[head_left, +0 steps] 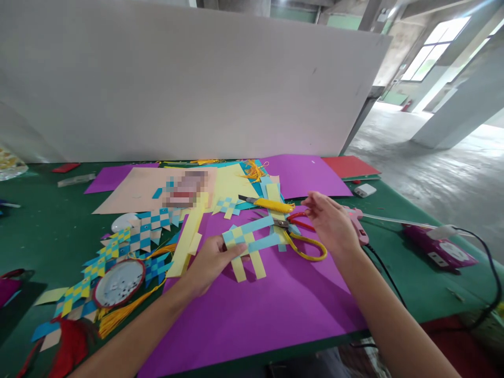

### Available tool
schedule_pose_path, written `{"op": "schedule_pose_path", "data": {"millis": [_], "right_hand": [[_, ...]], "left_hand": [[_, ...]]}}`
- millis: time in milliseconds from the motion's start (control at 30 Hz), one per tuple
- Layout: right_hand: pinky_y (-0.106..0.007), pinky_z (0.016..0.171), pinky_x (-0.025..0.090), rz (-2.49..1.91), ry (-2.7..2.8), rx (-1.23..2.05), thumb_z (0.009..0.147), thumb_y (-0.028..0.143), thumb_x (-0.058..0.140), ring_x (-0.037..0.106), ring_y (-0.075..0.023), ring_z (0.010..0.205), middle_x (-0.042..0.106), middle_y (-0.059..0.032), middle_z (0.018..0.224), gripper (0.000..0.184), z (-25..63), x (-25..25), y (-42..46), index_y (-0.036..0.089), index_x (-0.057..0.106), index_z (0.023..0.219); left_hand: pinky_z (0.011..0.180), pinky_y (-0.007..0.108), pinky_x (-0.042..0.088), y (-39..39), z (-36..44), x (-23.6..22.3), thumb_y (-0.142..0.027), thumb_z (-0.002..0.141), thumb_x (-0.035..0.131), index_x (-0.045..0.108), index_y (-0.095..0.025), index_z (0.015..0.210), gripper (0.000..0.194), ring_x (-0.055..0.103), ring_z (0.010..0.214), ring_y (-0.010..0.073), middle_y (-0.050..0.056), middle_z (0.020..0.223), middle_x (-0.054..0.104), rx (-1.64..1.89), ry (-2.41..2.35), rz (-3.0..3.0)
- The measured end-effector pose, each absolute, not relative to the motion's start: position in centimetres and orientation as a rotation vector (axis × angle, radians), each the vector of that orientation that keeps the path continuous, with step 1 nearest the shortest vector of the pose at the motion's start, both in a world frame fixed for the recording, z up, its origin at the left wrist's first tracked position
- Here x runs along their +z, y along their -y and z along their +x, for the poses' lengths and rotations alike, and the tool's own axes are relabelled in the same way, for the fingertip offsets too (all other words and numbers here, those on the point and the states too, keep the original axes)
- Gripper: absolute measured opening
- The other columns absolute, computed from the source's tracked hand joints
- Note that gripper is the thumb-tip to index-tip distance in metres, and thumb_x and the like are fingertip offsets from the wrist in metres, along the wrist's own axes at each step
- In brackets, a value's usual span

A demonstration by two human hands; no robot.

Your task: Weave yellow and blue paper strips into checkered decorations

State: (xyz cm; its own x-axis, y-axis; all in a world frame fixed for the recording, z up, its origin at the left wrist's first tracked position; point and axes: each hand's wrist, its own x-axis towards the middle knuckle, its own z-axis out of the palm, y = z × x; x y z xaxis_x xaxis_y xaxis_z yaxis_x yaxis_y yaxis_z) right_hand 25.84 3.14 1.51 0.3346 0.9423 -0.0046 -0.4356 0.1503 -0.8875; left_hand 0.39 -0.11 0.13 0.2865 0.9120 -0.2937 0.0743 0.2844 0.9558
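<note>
My left hand (208, 262) grips a small woven paper piece (237, 236) of blue and pale yellow strips, thumb on top. Its loose strip ends stick out to the right and toward me. My right hand (331, 220) is raised to the right of it with fingers stretched out; nothing shows in them. Between the hands lie scissors (289, 229) with one red and one yellow handle, their blades beside the blue strip ends. Just beyond them is a yellow utility knife (271, 205). A pink glue gun (356, 216) is partly hidden behind my right hand.
Purple paper (252, 336) covers the near table. Woven paper chains (147, 231), a round lid-like dish (120, 283) and yellow tassels (126, 315) lie left. A purple power strip (437, 249) with a black cord sits right. A white panel (189, 84) stands behind.
</note>
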Motion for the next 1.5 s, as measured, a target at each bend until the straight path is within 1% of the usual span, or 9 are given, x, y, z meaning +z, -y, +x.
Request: {"op": "schedule_pose_path", "data": {"millis": [233, 367, 467, 733, 867, 1000, 1167, 1333, 1500], "right_hand": [[-0.021, 0.057, 0.047, -0.893, 0.695, 1.051, 0.070, 0.043, 0.075, 0.058, -0.0103, 0.059, 0.060, 0.0010, 0.058, 0.028, 26.6, 1.7, -3.2, 0.018, 0.065, 0.061], [-0.030, 0.072, 0.050, -0.983, 1.170, 1.290, 0.083, 0.060, 0.051, 0.063, -0.0181, 0.080, 0.069, -0.0072, 0.084, 0.048, 24.7, 1.5, -2.3, 0.017, 0.073, 0.089], [-0.031, 0.072, 0.049, -1.013, 1.418, 1.440, 0.078, 0.050, 0.065, 0.063, -0.0184, 0.083, 0.068, -0.0046, 0.089, 0.040, 23.1, 1.4, -1.5, 0.020, 0.069, 0.104], [-0.029, 0.069, 0.048, -0.998, 1.333, 1.532, 0.072, 0.027, 0.073, 0.064, -0.0159, 0.073, 0.067, -0.0021, 0.078, 0.019, 21.9, 0.6, -1.1, 0.016, 0.065, 0.086], [-0.028, 0.065, 0.049, -1.071, 1.391, 1.263, 0.073, 0.023, 0.070, 0.063, -0.0152, 0.069, 0.067, -0.0013, 0.074, 0.010, 21.8, 0.9, -0.8, 0.018, 0.067, 0.080], [-0.036, 0.080, 0.051, -0.933, 1.407, 0.918, 0.076, 0.015, 0.064, 0.066, -0.0199, 0.087, 0.071, -0.0032, 0.086, 0.009, 21.8, 1.6, -0.3, 0.021, 0.067, 0.081], [-0.048, 0.092, 0.048, -0.740, 1.772, 0.599, 0.076, 0.008, 0.057, 0.062, -0.0255, 0.105, 0.073, -0.0028, 0.087, 0.022, 22.1, 1.9, 0.0, 0.025, 0.068, 0.080], [-0.048, 0.095, 0.046, -0.718, 1.966, 0.377, 0.076, 0.005, 0.051, 0.055, -0.0249, 0.116, 0.071, -0.0040, 0.103, 0.028, 22.3, 1.4, -0.6, 0.026, 0.069, 0.082], [-0.045, 0.095, 0.045, -0.872, 1.884, 0.214, 0.082, 0.006, 0.051, 0.055, -0.0237, 0.115, 0.068, -0.0058, 0.102, 0.025, 23.1, 1.5, -1.2, 0.024, 0.068, 0.078]], "left_hand": [[0.055, 0.028, 0.055, 0.3, 0.5, 0.6, -0.043, 0.073, 0.071, 0.068, -0.012, 0.089, 0.035, 0.070, 0.080, 0.0262, 0.010, 0.085, 0.074, 0.711, -1.219, 1.178], [0.052, 0.027, 0.054, 0.4, 0.6, 0.9, -0.041, 0.072, 0.072, 0.067, -0.013, 0.089, 0.033, 0.070, 0.079, 0.0262, 0.009, 0.082, 0.073, 0.687, -1.244, 1.159], [0.055, 0.027, 0.054, 0.3, 0.6, 0.9, -0.041, 0.072, 0.072, 0.067, -0.013, 0.091, 0.034, 0.070, 0.075, 0.0243, 0.008, 0.080, 0.073, 0.689, -1.229, 1.178], [0.066, 0.032, 0.054, 0.4, 0.5, 1.0, -0.045, 0.077, 0.067, 0.065, -0.013, 0.088, 0.034, 0.069, 0.076, 0.0239, 0.007, 0.081, 0.073, 0.619, -1.171, 1.284], [0.083, 0.034, 0.052, 0.2, 0.6, 0.7, -0.045, 0.077, 0.067, 0.065, -0.016, 0.105, 0.040, 0.066, 0.099, 0.0269, 0.008, 0.105, 0.072, 0.740, -1.179, 1.328], [0.103, 0.034, 0.041, -0.2, 0.6, 0.4, -0.045, 0.079, 0.066, 0.056, -0.019, 0.123, 0.053, 0.049, 0.126, 0.0259, 0.009, 0.135, 0.056, 0.935, -1.089, 1.144], [0.098, 0.037, 0.047, -0.1, 0.3, 1.1, -0.063, 0.086, 0.044, 0.060, -0.016, 0.122, 0.061, 0.060, 0.114, 0.0272, 0.014, 0.124, 0.063, 0.707, -0.757, 0.732], [0.083, 0.028, 0.054, 0.3, 0.2, 1.3, -0.036, 0.077, 0.073, 0.071, -0.017, 0.101, 0.031, 0.069, 0.096, 0.0227, 0.009, 0.102, 0.074, 0.672, -0.841, 0.815], [0.081, 0.024, 0.054, 0.4, 0.3, 0.8, -0.033, 0.078, 0.072, 0.074, -0.016, 0.094, 0.023, 0.071, 0.090, 0.0188, 0.008, 0.097, 0.075, 0.687, -0.971, 0.949]]}}
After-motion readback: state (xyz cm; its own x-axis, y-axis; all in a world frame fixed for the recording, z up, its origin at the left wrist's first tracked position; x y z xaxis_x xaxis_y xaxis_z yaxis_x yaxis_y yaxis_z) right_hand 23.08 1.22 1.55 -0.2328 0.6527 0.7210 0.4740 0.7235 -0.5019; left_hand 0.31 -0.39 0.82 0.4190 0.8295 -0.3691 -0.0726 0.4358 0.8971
